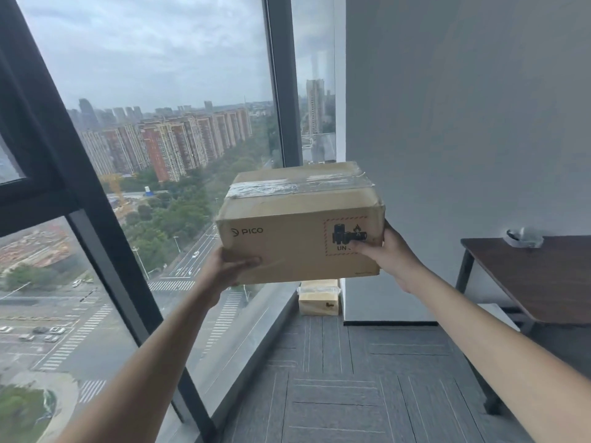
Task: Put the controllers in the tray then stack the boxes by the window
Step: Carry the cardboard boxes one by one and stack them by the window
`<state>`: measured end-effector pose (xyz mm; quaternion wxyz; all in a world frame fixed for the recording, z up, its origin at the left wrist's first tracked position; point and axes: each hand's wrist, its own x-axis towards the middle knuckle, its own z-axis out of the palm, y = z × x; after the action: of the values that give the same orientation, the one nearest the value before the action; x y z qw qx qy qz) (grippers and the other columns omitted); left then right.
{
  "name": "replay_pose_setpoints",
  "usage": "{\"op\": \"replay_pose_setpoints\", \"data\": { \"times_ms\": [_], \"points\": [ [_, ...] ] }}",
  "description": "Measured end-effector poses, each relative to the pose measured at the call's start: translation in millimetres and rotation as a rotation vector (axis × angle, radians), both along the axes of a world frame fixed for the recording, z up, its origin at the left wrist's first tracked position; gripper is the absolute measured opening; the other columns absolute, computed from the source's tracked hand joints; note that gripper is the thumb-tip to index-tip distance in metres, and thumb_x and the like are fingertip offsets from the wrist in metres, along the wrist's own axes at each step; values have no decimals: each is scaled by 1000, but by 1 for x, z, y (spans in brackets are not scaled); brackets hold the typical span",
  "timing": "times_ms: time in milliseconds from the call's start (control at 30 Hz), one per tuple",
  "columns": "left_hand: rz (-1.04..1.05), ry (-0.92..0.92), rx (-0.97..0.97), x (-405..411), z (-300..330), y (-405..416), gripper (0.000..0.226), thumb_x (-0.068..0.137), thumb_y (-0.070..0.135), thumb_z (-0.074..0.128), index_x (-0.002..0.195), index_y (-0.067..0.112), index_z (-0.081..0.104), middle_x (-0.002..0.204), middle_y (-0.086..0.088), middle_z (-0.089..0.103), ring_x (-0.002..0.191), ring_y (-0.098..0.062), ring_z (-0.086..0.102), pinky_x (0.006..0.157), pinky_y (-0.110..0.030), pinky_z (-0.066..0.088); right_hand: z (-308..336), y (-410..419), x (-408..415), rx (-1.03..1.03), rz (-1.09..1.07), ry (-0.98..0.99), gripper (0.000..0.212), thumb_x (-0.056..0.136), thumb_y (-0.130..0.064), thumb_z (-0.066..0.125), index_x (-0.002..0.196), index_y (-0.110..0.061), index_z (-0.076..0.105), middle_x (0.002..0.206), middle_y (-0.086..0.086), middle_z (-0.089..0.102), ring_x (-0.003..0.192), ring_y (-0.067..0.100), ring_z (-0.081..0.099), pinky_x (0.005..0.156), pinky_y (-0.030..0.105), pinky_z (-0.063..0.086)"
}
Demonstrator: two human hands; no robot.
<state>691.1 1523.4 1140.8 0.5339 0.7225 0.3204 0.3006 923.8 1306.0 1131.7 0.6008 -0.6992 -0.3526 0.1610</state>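
Both bare arms are reaching forward, the left hand [232, 266] gripping the lower left corner of a taped cardboard box [300, 225] with its thumb lying across the front face, and the right hand [388, 251] clasping the right end, thumb pressing on the hazard label. The box is hanging in the air beside the window [153, 91]. Beyond and below it, another box [319, 298] is sitting on the floor in the corner against the glass, while a dark table [543, 282] is standing off to the right.

Both forearms bare, left hand [228, 266] and right hand [391, 255] ungloved.
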Motion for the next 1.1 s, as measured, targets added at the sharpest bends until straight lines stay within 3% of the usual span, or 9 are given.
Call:
{"op": "replay_pose_setpoints", "data": {
  "times_ms": [167, 300, 400, 567, 667, 767, 867, 1000, 1100],
  "points": [
    [-6, 16, 28, 93, -22, 89, 34, 79, 3, 79, 86, 29, 58, 67, 18, 70, 59, 3, 64, 48, -20, 52, -26, 91, 94, -10, -9, -5, 52, 81, -32, 80, 126, -33, 54, 119, -10, 68, 111, 12, 61, 98, 37, 50],
    [-12, 48, 19, 180, -31, 163, 38, 76, 11, 82, 103, 25, 59, 90, 11, 66, 79, -7, 62, 56, -27, 52, -44, 166, 184, -11, 13, 40, 50, 82, -31, 80, 125, -33, 55, 118, -11, 68, 112, 11, 61, 98, 39, 50],
    [-2, 86, 23, 250, -36, 216, 37, 75, 10, 83, 97, 28, 59, 90, 9, 66, 79, -10, 61, 57, -29, 50, -57, 221, 255, -25, 9, 80, 49, 82, -31, 80, 123, -35, 54, 119, -10, 67, 114, 14, 60, 99, 39, 49],
    [-8, 116, -12, 343, -53, 298, 41, 74, 3, 82, 103, 21, 58, 89, 9, 66, 77, -6, 61, 45, -14, 48, -76, 302, 347, -62, 32, 125, 50, 81, -31, 80, 125, -34, 55, 118, -12, 68, 113, 11, 61, 97, 38, 50],
    [11, 161, -31, 385, -70, 348, 41, 71, 10, 86, 99, 27, 62, 93, 6, 70, 83, -14, 66, 53, -23, 52, -89, 346, 392, -92, 31, 125, 52, 79, -29, 82, 124, -32, 55, 114, -14, 70, 109, 7, 63, 95, 35, 51],
    [-9, 220, -48, 428, -92, 401, 50, 60, 25, 89, 104, 24, 66, 97, -1, 74, 85, -20, 69, 61, -38, 56, -113, 386, 438, -180, 39, 124, 64, 71, -28, 88, 125, -36, 54, 113, -15, 71, 109, 9, 65, 96, 40, 54],
    [-46, 243, -84, 474, -121, 453, 46, 55, 29, 86, 95, 28, 64, 95, 1, 73, 89, -27, 70, 69, -52, 58, -138, 426, 477, -249, 20, 138, 72, 66, -23, 89, 127, -34, 51, 113, -12, 72, 109, 12, 66, 96, 43, 54],
    [-113, 270, -116, 537, -159, 532, 42, 65, 23, 89, 94, 31, 61, 96, 2, 72, 90, -23, 69, 60, -39, 56, -164, 491, 525, -308, -59, 173, 69, 70, -11, 88, 126, -30, 51, 111, -10, 72, 107, 12, 67, 95, 38, 53],
    [-173, 307, -123, 585, -183, 601, 45, 67, 26, 88, 104, 25, 62, 99, 0, 71, 89, -22, 68, 59, -36, 55, -183, 549, 562, -337, -97, 225, 70, 72, -11, 87, 127, -31, 50, 109, -10, 71, 105, 11, 66, 84, 31, 53]
  ]
}}
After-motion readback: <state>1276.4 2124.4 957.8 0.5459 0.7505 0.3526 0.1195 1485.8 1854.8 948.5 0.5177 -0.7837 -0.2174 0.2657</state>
